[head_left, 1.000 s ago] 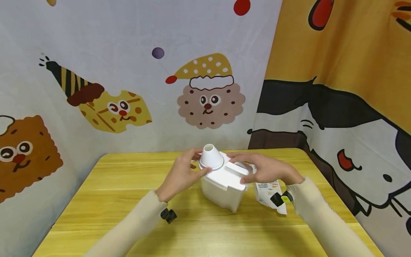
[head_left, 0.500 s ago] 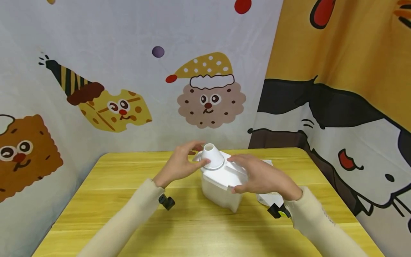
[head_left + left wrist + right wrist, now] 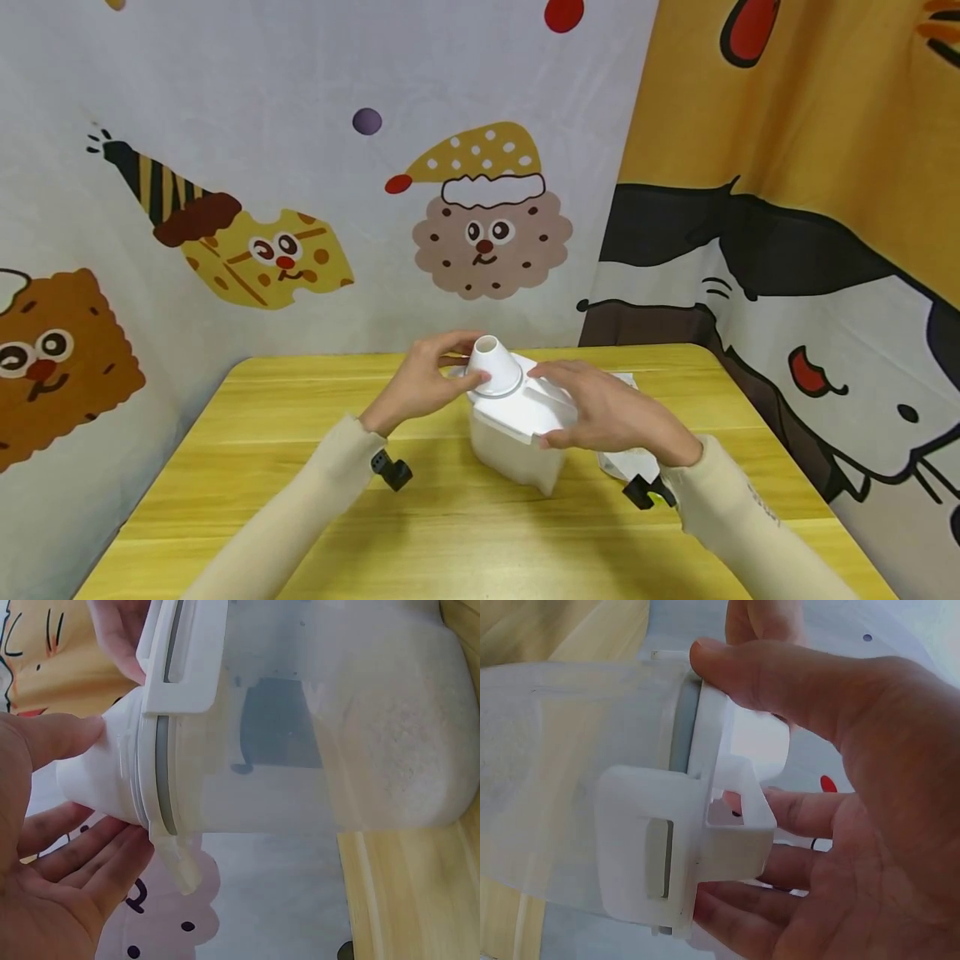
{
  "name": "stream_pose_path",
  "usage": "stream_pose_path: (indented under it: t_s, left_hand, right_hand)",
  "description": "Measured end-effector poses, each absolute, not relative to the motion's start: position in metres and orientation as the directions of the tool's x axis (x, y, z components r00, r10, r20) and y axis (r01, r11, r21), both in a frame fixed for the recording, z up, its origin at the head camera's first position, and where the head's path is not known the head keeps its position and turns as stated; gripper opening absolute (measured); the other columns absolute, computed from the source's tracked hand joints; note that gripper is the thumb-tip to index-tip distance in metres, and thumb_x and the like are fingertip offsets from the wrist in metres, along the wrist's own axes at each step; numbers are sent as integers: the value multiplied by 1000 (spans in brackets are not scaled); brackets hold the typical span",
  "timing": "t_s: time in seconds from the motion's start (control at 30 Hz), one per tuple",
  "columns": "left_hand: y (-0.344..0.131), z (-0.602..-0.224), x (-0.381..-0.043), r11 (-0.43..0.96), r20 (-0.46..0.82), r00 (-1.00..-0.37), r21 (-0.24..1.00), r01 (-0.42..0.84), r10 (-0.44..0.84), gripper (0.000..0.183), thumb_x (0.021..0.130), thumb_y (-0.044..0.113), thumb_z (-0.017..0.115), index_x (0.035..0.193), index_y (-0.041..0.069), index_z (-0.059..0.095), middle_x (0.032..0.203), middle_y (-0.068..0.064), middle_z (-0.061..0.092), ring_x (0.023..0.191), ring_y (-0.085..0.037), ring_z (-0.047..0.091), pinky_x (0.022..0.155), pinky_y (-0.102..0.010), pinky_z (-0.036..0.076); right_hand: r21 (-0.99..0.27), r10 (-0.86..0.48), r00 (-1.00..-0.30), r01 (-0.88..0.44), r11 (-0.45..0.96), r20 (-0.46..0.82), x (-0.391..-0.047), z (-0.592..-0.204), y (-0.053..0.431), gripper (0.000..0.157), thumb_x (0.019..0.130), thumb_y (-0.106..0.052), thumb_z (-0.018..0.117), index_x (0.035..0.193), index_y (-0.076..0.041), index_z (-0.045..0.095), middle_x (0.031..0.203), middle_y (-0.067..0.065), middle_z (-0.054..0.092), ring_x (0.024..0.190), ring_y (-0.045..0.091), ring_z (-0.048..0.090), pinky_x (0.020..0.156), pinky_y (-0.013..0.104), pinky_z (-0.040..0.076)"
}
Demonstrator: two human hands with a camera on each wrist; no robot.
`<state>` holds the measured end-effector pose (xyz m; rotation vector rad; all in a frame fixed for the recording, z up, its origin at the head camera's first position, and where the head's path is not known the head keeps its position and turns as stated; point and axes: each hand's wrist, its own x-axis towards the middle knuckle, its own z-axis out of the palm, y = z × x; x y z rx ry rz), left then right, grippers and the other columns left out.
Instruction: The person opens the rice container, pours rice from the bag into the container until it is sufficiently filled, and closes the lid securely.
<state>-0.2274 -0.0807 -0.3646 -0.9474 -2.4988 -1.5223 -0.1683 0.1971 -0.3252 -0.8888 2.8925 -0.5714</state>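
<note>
A translucent plastic storage container stands upright on the table, its white lid in place. From the lid's left part rises a hollow white cone-shaped spout. My left hand holds this cone between thumb and fingers. Across the lid's right part, my right hand grips it, thumb at the near edge and fingers at the far edge. Pale, grainy contents fill the bottom in the left wrist view. The right wrist view shows a white side clip and a raised handle on the lid.
A white printed packet lies right of the container, partly hidden by my right hand. The yellow wood-grain table ends at a cartoon-printed curtain. A small black device sits on each wrist.
My right hand has shifted nearer over the lid, hiding its handle and more of the packet. The left thumb has moved from the cone's base higher onto its side. The container stays in place.
</note>
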Motion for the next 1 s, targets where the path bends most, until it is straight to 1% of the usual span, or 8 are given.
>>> stream_pose_path:
  t_s: [0.13,0.23,0.37,0.47,0.6,0.83,1.0]
  left_hand:
    - [-80,-365,-223,334,362,-816,779,530,450,49,88,16,82,134,14,65,122,-4,71,111,-21,70,97,-39,59]
    - [-79,-365,-220,346,375,-818,769,537,436,48,88,17,82,133,13,65,120,-3,72,108,-20,71,93,-39,61]
    - [-77,-366,-213,370,400,-822,751,547,405,45,86,19,84,127,11,67,115,-3,73,101,-17,71,86,-36,63]
    - [-74,-365,-206,395,411,-831,740,544,375,42,85,23,86,121,13,68,110,0,72,97,-13,70,82,-33,63]
    - [-71,-363,-195,419,425,-834,725,546,352,38,83,26,87,113,15,67,104,4,70,93,-10,68,78,-31,63]
    - [-68,-360,-185,444,445,-822,693,568,356,39,83,28,87,111,14,65,102,2,70,92,-11,69,77,-28,63]
    - [-73,-358,-189,423,426,-814,702,573,395,38,83,24,87,113,14,65,104,3,71,93,-12,68,80,-32,63]
  right_hand:
    - [-392,-592,-805,-557,732,38,-175,-325,202,78,79,-37,89,145,-15,54,147,7,58,130,29,56,103,49,50]
    - [-433,-617,-787,-565,703,25,-182,-326,208,79,79,-35,89,147,-16,54,150,5,56,133,29,54,105,50,49]
    - [-488,-657,-754,-577,655,9,-189,-326,215,80,78,-34,90,148,-18,53,154,5,52,138,29,51,108,53,46]
    - [-531,-685,-729,-578,619,-5,-195,-326,220,82,77,-32,91,149,-21,53,157,4,49,141,28,48,111,54,44]
    - [-573,-706,-708,-567,592,-29,-201,-325,227,83,74,-27,93,147,-26,54,158,-2,48,142,24,46,111,52,42]
    - [-575,-737,-676,-596,560,-18,-206,-326,233,85,72,-20,92,147,-28,54,158,-5,48,141,22,46,108,48,43]
    - [-538,-736,-677,-617,573,-7,-201,-325,231,84,74,-18,91,148,-24,53,157,-1,49,140,24,49,109,51,45]
